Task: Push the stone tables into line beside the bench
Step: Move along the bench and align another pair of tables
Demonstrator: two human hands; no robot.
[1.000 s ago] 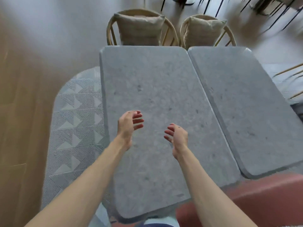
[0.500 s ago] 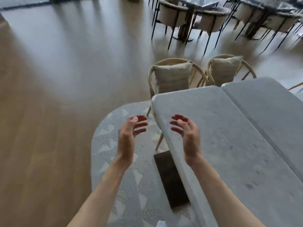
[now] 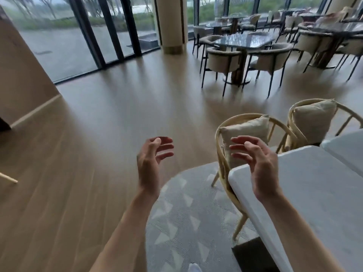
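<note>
Two grey stone tables lie side by side at the right edge: the nearer one (image 3: 318,185) fills the lower right, and only a corner of the second (image 3: 347,148) shows beyond it. My right hand (image 3: 259,165) hovers above the near table's far left corner, fingers spread and curled, holding nothing. My left hand (image 3: 151,160) is raised over the floor to the left of the table, also empty with fingers apart. The bench is out of view.
Two wicker chairs with beige cushions (image 3: 245,138) (image 3: 314,118) stand at the tables' far ends. A patterned grey rug (image 3: 188,213) lies under them. Open wooden floor (image 3: 98,154) stretches left. Dining tables with chairs (image 3: 241,46) stand at the back, glass doors (image 3: 78,32) behind.
The view has swung up and to the left, away from the table tops toward the room. Both hands rose off the table area and stay empty, now held in the air.
</note>
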